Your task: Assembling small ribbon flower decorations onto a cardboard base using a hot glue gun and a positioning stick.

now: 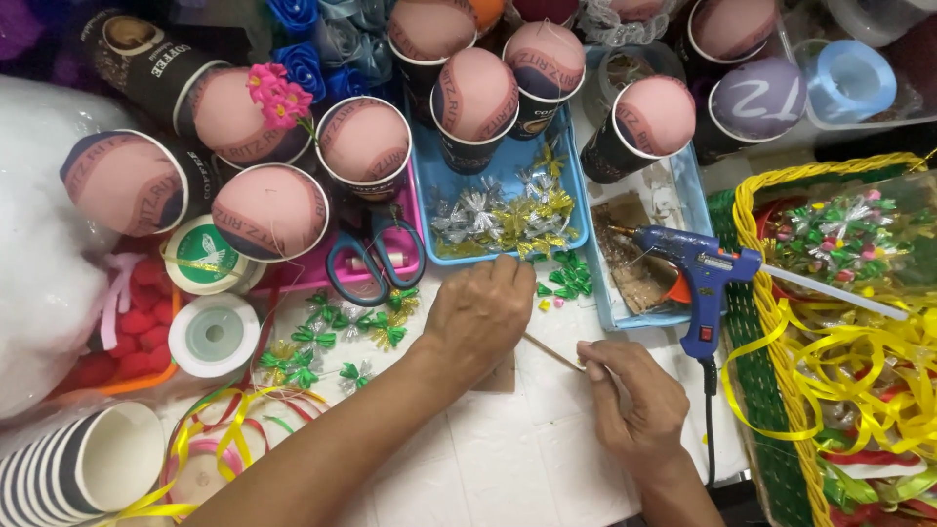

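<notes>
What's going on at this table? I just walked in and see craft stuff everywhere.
A person works over a white table. The right hand pinches a thin stick; the left hand rests knuckles-up beside small green bows. A blue glue gun lies in a tray, scissors lie by pink-topped cups.

You've got a blue glue gun point(698, 268) propped on the light blue tray point(685, 185), teal-handled scissors point(371, 259) on the pink tray point(312, 271), and 2 tape spools point(208, 293) just beside it. Dark paper cups point(475, 107) with pink domed tops crowd the back. A yellow-rimmed basket point(756, 210) of ribbon sits right, stacked striped cups point(68, 468) bottom left.
</notes>
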